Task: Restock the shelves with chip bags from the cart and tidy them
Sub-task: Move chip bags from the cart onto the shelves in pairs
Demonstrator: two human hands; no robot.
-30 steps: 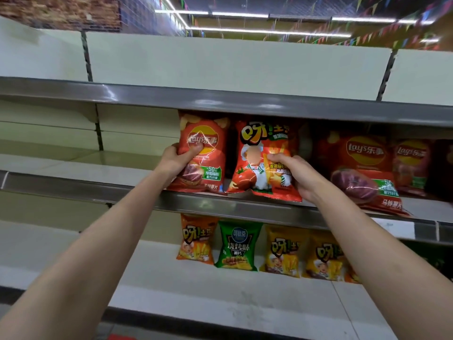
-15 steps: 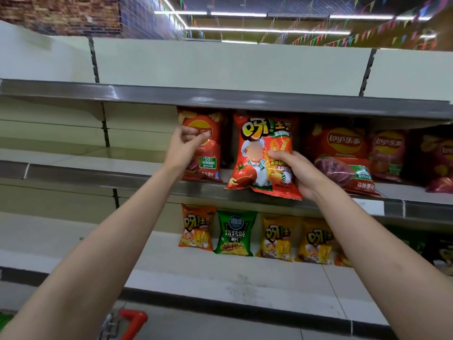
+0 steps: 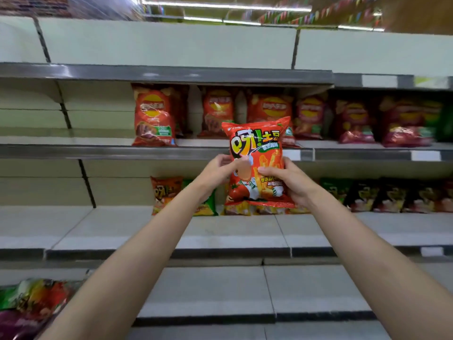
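Since a second ago the red chip bag has come off the middle shelf and hangs before it, right hand gripping its edge, left hand pinching the other; it likely belongs lower, set upright, label forward.

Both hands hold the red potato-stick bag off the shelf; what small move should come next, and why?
Probably lower the red potato-stick bag, gripped by left hand and right hand, toward the lower grey shelf, where similar orange bags stand.
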